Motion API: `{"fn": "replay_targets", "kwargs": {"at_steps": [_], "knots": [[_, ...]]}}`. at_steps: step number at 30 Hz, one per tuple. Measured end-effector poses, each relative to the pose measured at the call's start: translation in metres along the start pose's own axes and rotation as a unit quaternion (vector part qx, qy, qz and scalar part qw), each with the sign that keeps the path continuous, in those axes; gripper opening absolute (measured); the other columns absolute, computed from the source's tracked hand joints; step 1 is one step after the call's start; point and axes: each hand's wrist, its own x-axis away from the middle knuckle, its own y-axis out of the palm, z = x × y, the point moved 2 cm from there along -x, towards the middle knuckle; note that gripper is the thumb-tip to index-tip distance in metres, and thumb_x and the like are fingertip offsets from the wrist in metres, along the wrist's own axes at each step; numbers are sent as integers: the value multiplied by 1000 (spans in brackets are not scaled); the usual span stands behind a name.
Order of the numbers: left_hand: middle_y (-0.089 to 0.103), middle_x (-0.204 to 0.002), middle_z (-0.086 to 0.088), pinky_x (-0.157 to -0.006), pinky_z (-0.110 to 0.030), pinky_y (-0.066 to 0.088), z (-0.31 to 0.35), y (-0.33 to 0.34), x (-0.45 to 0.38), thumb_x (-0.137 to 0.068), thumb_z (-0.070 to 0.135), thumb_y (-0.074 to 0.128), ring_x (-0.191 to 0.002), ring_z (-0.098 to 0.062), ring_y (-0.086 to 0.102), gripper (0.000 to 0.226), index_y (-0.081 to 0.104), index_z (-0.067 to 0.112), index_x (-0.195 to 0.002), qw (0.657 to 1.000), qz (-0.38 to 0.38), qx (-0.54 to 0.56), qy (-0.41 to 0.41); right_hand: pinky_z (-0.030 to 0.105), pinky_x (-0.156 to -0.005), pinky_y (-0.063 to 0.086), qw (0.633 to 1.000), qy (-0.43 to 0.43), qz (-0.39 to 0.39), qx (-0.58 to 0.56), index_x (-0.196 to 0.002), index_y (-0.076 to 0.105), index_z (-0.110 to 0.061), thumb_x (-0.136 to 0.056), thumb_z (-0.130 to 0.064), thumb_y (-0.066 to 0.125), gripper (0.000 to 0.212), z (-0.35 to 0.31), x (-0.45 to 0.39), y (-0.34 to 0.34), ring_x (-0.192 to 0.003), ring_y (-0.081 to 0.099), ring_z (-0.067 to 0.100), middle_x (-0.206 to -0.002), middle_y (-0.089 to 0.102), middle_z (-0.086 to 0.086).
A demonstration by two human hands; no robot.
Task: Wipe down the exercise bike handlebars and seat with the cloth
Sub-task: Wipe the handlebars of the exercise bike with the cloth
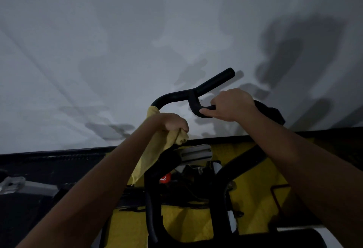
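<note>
Two Hands on the Bars as Wipe-Down Got Under Way

Both hands were at work on the exercise bike (196, 198), a black frame over yellow panels that filled the view below the arms, with a pale wall (137, 31) rising beyond the knuckles. The handlebars (176, 95), a black looped tube with one prong reaching up and away past the right hand, stood at the far end of both forearms. The right hand (232, 104) was closed around the bar's lower loop, thumb pressed beneath the tube, apparently steadying it. The left hand (173, 123), lower and nearer the body, was clamped on the cloth (155, 149), a yellow rag wrapped over the left end of the bar just above the knuckles, its loose tail hanging down under the wrist. A small red knob (165, 178) showed on the frame below that trailing corner.

Judging by the grip, the handlebar step was in hand, with the left end being rubbed and the curve, the loop and the upright prong seemingly not yet reached. The next move would likely call for sliding the wrapped rag along the tube toward the right hand, which would need to shift clear. The seat did not show clearly; the dark rounded shape at the bottom edge could not be identified.
</note>
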Motion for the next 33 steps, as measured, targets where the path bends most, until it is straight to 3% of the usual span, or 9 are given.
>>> {"fn": "replay_targets", "kwargs": {"at_steps": [2,6,10,13,16,18,23,30,33], "knots": [[63,-109,-4,-89,-31,41,-4,1,0,-99,36,50,-104,-22,57,25,65,17,-101,999,13,17,26,29,-56,40,1000,1,-3,-2,-71,62,-22,-88,-83,25,73,0,0,0,-63,59,17,-70,61,-2],[56,-58,7,-61,-30,40,-41,19,24,-95,61,37,-62,-7,57,52,48,25,-59,953,263,63,137,29,-55,38,1000,-3,-1,9,-73,63,-23,-87,-84,22,75,1,-1,2,-62,57,16,-70,61,-2],[60,-78,10,-75,-30,44,-67,38,49,-108,52,23,-79,-6,59,52,59,31,-78,885,364,81,279,30,-57,42,1000,-2,8,7,-71,61,-24,-85,-85,20,76,2,-3,5,-60,56,15,-67,60,-2],[51,-138,12,-107,-25,35,-86,52,48,-108,47,28,-128,-6,49,47,65,23,-123,884,365,186,225,30,-57,43,1000,4,11,-1,-64,52,-29,-84,-86,19,69,2,-2,6,-59,54,15,-67,58,-2],[25,-158,18,-123,-29,17,-95,58,39,-110,39,24,-151,-3,13,48,42,23,-152,905,329,227,144,30,-56,42,1000,1,9,-4,-62,44,-30,-85,-86,19,65,1,-2,6,-59,53,15,-66,56,-3],[20,-166,2,-126,-36,13,-90,48,28,-111,32,22,-155,-17,8,50,30,15,-157,916,315,219,117,30,-57,43,1000,0,9,-4,-63,46,-30,-85,-85,20,65,2,-3,5,-59,53,15,-66,56,-2],[49,-143,-22,-102,-42,41,-81,8,-3,-108,25,32,-128,-39,50,48,27,8,-152,926,285,242,50,31,-62,49,1000,-2,8,-6,-64,49,-28,-87,-84,21,66,1,-2,3,-61,55,16,-66,58,-1],[60,-126,-19,-85,-39,42,-69,-19,-32,-106,33,34,-115,-38,58,45,49,1,-132,938,300,158,-72,31,-60,43,1000,4,-8,-8,-63,51,-28,-87,-84,24,67,-3,0,-1,-62,54,16,-68,58,-1],[62,-125,-17,-94,-42,48,-74,-11,-25,-104,38,37,-112,-36,60,48,49,3,-133,933,284,197,-100,30,-58,40,1000,9,-14,0,-70,61,-23,-87,-83,23,74,-3,1,-1,-63,56,17,-69,59,-1]]}}
